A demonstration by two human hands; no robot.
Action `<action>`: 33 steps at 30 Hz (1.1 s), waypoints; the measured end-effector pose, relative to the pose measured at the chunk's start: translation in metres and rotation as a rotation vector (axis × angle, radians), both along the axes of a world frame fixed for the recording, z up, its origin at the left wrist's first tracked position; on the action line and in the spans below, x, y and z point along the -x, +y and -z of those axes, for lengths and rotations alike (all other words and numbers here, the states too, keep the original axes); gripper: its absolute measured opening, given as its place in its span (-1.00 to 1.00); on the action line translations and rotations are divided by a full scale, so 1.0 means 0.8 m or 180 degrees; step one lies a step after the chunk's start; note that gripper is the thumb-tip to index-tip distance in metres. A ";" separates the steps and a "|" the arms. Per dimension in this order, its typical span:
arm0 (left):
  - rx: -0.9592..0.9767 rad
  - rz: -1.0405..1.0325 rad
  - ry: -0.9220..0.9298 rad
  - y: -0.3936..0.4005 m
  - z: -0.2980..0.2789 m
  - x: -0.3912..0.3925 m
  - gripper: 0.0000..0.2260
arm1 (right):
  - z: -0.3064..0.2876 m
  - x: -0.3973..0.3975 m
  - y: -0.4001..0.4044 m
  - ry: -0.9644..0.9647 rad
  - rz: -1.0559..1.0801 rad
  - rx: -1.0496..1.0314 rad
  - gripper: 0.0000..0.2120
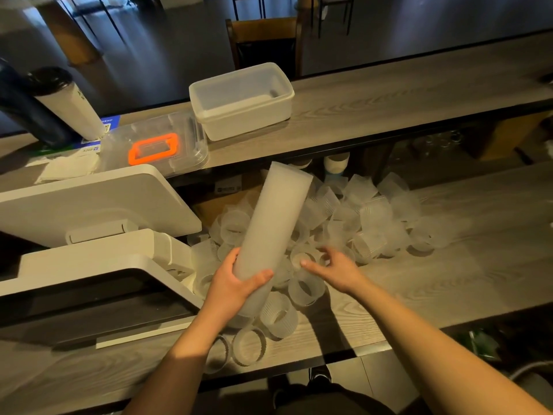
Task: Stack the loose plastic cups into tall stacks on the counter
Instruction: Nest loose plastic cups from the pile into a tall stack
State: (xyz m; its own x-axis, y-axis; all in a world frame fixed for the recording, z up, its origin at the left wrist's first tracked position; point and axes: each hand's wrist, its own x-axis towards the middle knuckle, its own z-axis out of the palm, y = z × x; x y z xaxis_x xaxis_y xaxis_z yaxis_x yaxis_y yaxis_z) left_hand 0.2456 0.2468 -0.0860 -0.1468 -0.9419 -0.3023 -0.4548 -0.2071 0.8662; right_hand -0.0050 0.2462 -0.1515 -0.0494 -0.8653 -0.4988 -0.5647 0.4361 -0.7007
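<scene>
Wood-grain counter (449,265) with a white register unit (98,205) off on the left. Left hand (236,283) is wrapped around the bottom of a tall stack (273,220), tipped up and away, probably so its open end stays handy for feeding. Right hand (332,266) hovers fingers spread over the loose cups (374,217) piled mid-counter, holding nothing, looks about to grab one.

Right hand (332,266) fingertips motion-blurred over loose cups (371,217)

place: café or drinks shop | signs: till screen (89,202), two-level counter (419,94), loose plastic cups (371,217)
</scene>
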 end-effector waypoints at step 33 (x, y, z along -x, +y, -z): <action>0.0304 0.0227 -0.0452 0.021 -0.019 -0.008 -0.24 | -0.165 0.034 -0.049 -0.2273 0.1778 0.1831 -0.40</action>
State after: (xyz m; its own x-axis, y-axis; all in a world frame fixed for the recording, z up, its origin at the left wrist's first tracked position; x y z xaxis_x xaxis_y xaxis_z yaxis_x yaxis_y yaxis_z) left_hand 0.2517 0.2632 -0.0711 -0.1764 -0.9560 -0.2343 -0.5845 -0.0898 0.8064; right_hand -0.0321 0.2072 -0.0192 -0.3689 -0.9247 -0.0937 0.2341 0.0051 -0.9722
